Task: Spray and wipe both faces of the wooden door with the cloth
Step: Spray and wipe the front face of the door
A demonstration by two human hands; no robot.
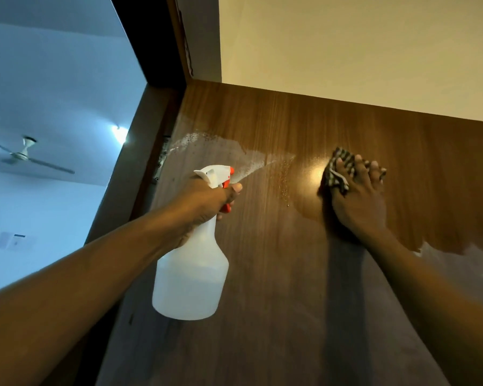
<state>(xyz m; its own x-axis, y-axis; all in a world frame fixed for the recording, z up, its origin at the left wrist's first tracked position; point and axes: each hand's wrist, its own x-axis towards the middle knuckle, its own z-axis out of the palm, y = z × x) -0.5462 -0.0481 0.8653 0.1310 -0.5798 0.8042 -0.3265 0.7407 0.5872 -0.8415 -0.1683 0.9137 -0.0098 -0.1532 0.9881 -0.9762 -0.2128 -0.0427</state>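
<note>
The wooden door (276, 260) fills the lower right of the head view, seen from below up to its top edge. My left hand (207, 203) grips the neck of a white spray bottle (190, 282) with an orange trigger, a finger curled on the trigger. A mist jet leaves the nozzle toward the door, and droplets speckle the wood beside it. My right hand (359, 199) presses a dark checked cloth (338, 171) flat against the door near its top, fingers spread over the cloth.
The door's hinge (162, 160) and dark frame (151, 45) stand at the left. Beyond the opening are a room with a ceiling fan (23, 154) and a ceiling light (119, 133). A cream wall (346, 45) rises above the door.
</note>
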